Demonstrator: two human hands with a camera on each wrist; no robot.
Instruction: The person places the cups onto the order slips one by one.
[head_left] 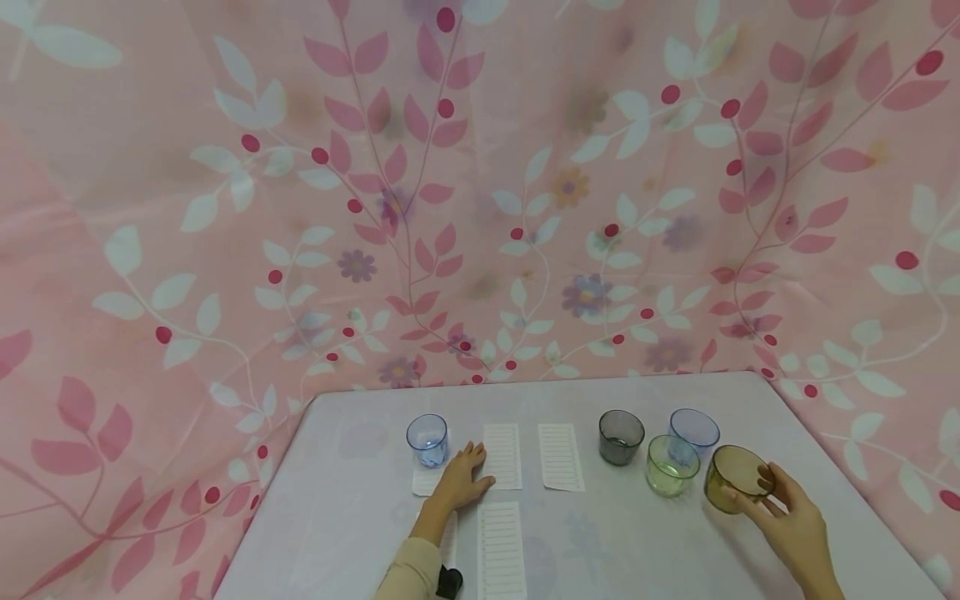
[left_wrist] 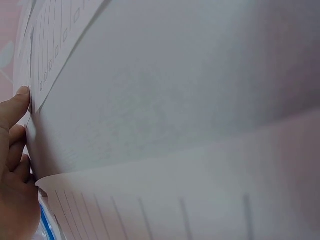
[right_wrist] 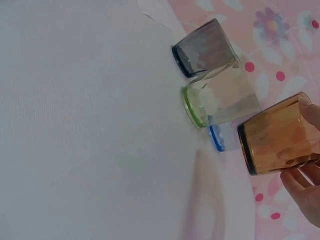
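My right hand (head_left: 791,521) grips an amber glass (head_left: 722,485) by its side, thumb and fingers around it. In the right wrist view the amber glass (right_wrist: 277,137) stands beside a green glass (right_wrist: 225,97), with a grey glass (right_wrist: 207,47) past that and a blue glass (right_wrist: 225,137) partly hidden behind. My left hand (head_left: 459,482) rests with extended fingers among the paper slips, its fingertips at the edge of a lined slip (head_left: 504,458). Just beyond it, a light blue glass (head_left: 427,442) stands on another slip (head_left: 427,482).
A third lined slip (head_left: 561,458) lies right of centre, and a longer one (head_left: 501,550) lies nearer the front. A small black object (head_left: 448,582) shows by the left sleeve. Pink floral cloth (head_left: 480,208) hangs behind the white table (head_left: 600,550).
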